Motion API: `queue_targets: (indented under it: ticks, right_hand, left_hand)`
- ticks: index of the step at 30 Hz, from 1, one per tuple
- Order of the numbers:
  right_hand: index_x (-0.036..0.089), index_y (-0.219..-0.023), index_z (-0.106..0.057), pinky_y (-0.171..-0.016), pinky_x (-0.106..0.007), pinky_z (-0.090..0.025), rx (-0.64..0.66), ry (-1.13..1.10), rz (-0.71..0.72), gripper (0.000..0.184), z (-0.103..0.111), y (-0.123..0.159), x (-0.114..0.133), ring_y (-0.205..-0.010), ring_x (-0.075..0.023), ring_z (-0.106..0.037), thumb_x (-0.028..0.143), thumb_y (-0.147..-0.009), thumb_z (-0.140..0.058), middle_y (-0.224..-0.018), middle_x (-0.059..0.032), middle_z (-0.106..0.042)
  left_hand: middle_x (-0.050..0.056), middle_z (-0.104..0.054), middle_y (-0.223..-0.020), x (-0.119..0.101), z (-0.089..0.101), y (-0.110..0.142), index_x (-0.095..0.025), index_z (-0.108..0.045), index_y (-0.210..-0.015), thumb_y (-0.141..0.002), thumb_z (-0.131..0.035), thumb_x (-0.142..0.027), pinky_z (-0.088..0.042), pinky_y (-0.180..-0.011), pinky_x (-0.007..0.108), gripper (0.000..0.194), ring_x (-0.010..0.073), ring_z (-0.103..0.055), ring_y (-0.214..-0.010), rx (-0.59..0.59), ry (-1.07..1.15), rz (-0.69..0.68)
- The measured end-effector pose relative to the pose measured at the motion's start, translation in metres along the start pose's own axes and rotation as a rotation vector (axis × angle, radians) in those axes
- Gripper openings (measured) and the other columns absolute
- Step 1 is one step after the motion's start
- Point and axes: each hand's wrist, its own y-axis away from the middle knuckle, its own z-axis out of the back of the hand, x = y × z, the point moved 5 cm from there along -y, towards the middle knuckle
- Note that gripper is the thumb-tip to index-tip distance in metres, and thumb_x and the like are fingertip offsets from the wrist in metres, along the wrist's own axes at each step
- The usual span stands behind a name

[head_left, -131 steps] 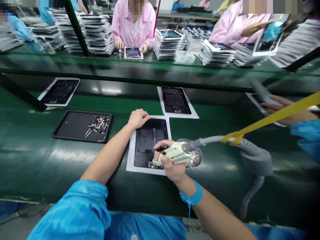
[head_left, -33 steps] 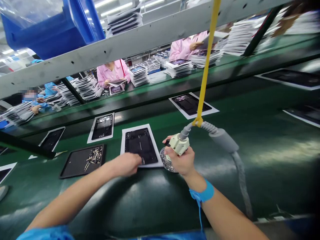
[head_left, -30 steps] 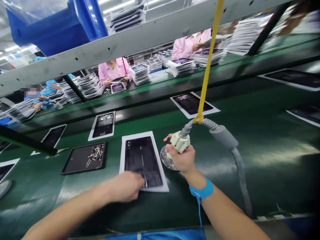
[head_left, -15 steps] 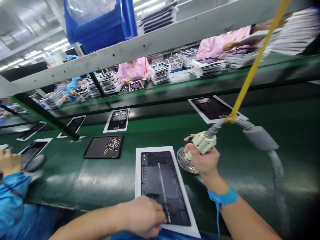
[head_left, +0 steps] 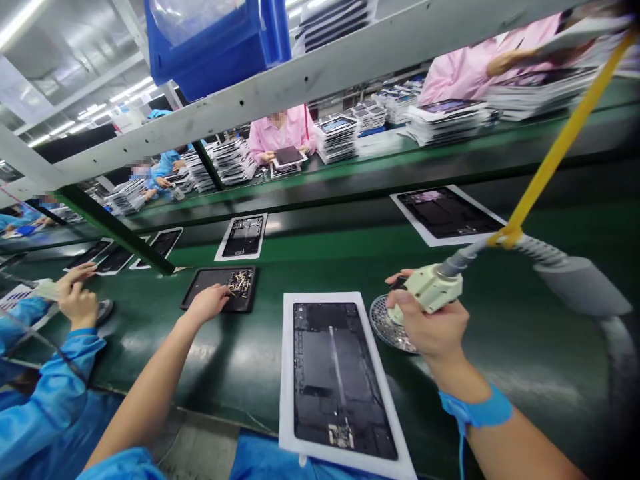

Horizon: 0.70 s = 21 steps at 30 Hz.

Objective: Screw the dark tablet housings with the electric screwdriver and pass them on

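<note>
My right hand [head_left: 433,327] is wrapped round a pale green electric screwdriver [head_left: 431,288], whose lower end is over a round metal dish with many holes [head_left: 393,325]. My left hand [head_left: 207,305] is at a black tray [head_left: 193,290], its fingertips drawn together at a pile of small brass-and-black parts [head_left: 241,282]; what lies between the fingers is too small to make out. Between my hands, an opened black tablet housing [head_left: 325,360] lies on a white sheet [head_left: 287,400]. A pale strip runs down its middle, and a small metallic part [head_left: 341,437] sits near its bottom edge.
A yellow strap [head_left: 565,143] and grey cable [head_left: 583,287] hang at the right. More housings [head_left: 245,237] lie behind on the green bench. A co-worker's hand [head_left: 80,300] is close at the left. A white beam [head_left: 310,83] with a blue bin [head_left: 220,53] crosses above.
My left hand has moved from the bottom of the tablet housing, left and away from me to the parts tray. My right hand still grips the screwdriver over the dish. The view has shifted.
</note>
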Motion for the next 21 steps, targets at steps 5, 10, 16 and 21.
queue_targets:
  ticks: [5,10,16,21]
  right_hand:
    - [0.019,-0.101,-0.071,-0.059,-0.031,-0.058,-0.004,0.006,-0.013,0.035,0.001,0.000,-0.003,-0.056,-0.0160,-0.068,0.048,-0.083,-0.081,-0.081,-0.0045,-0.074]
    - [0.020,-0.103,-0.070,-0.058,-0.031,-0.058,0.001,0.009,-0.020,0.034,0.002,0.001,-0.004,-0.055,-0.0154,-0.067,0.046,-0.084,-0.080,-0.085,-0.0048,-0.075]
    - [0.019,-0.100,-0.070,-0.058,-0.033,-0.059,-0.008,-0.003,0.000,0.035,0.001,0.000,0.001,-0.055,-0.0171,-0.067,0.048,-0.083,-0.080,-0.082,-0.0058,-0.075]
    - [0.019,-0.100,-0.071,-0.056,-0.032,-0.058,-0.005,-0.021,0.006,0.036,-0.001,0.000,0.003,-0.054,-0.0169,-0.066,0.048,-0.084,-0.080,-0.080,-0.0055,-0.074]
  left_hand:
    - [0.006,-0.076,-0.095,0.003,-0.002,-0.010,-0.023,-0.072,-0.086,-0.088,-0.061,-0.017,-0.049,-0.087,0.029,0.013,0.0242,-0.071,-0.096,0.020,0.085,0.001]
    - [0.004,-0.072,-0.078,0.004,0.008,-0.009,-0.022,-0.064,-0.077,-0.088,-0.059,-0.019,-0.047,-0.075,0.027,0.013,0.0223,-0.069,-0.080,0.069,0.099,0.034]
    - [0.002,-0.069,-0.076,-0.001,0.030,0.009,-0.022,-0.063,-0.084,-0.093,-0.053,-0.035,-0.048,-0.071,0.029,0.019,0.0209,-0.065,-0.074,-0.077,0.262,-0.057]
    - [0.002,-0.072,-0.084,-0.048,0.006,0.018,-0.019,-0.067,-0.107,-0.092,-0.057,-0.042,-0.054,-0.071,0.029,0.029,0.0194,-0.069,-0.075,-0.061,0.630,-0.180]
